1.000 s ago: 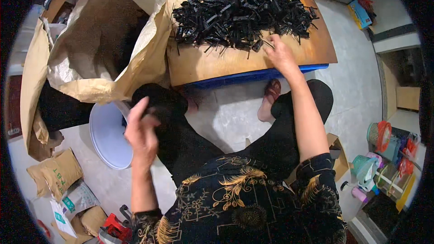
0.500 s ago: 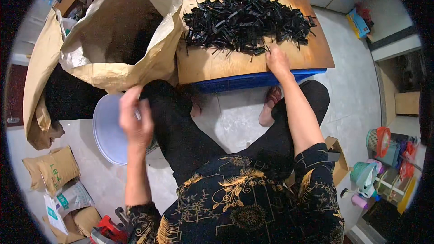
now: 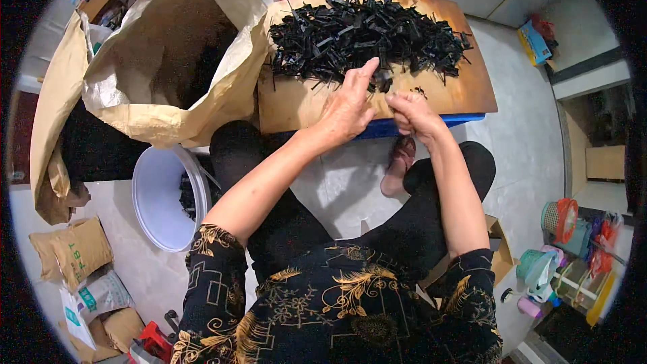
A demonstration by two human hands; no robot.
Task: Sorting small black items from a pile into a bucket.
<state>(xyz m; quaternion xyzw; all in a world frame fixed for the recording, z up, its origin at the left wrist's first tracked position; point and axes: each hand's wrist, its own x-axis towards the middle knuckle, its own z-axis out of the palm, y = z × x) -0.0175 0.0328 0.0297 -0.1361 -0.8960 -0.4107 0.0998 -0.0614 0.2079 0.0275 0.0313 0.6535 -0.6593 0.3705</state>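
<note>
A heap of thin black plastic pieces lies on a wooden board in front of me. At the board's near edge, my left hand is open with its fingers stretched toward the heap, and a blurred dark piece shows just past them. Close beside it on the right, my right hand is closed in a pinch. A small black plastic piece sticks out above its fingers; the rest is hidden in the grip. To my left stands a white bucket with some black pieces inside.
A large open paper sack stands left of the board, dark inside. Under the board is a blue crate. Packed bags lie on the floor at left. Baskets and a cardboard box are at right.
My left hand has swung from above the bucket to the board's near edge, beside the right one. My right hand has drawn back from the heap toward me, with a black piece.
</note>
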